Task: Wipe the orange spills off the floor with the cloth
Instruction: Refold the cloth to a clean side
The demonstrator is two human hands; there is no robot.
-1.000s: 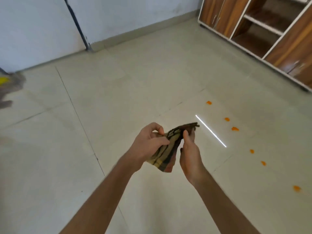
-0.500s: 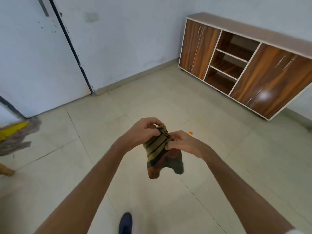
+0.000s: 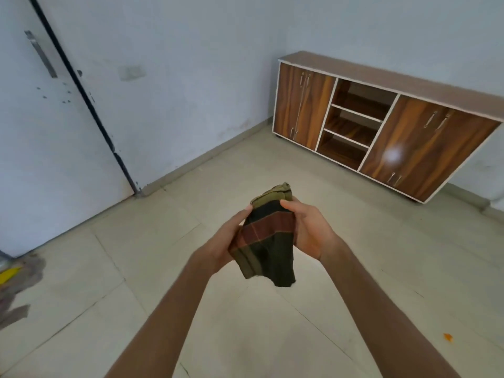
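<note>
Here the folded cloth (image 3: 266,236) sits clamped between the left hand (image 3: 221,245) and right hand (image 3: 311,230).

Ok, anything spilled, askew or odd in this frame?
One small orange spill sits on the floor at lower right, unwiped. The folded cloth is held in the air between the left hand and right hand. Nothing else stands out.

No readable text, label, brand, number or sign shows on any surface here.

1 cloth (image 3: 266,236), 2 hands, 1 orange spill (image 3: 447,337), 1 cabinet (image 3: 381,126), 1 door (image 3: 41,132)
</note>
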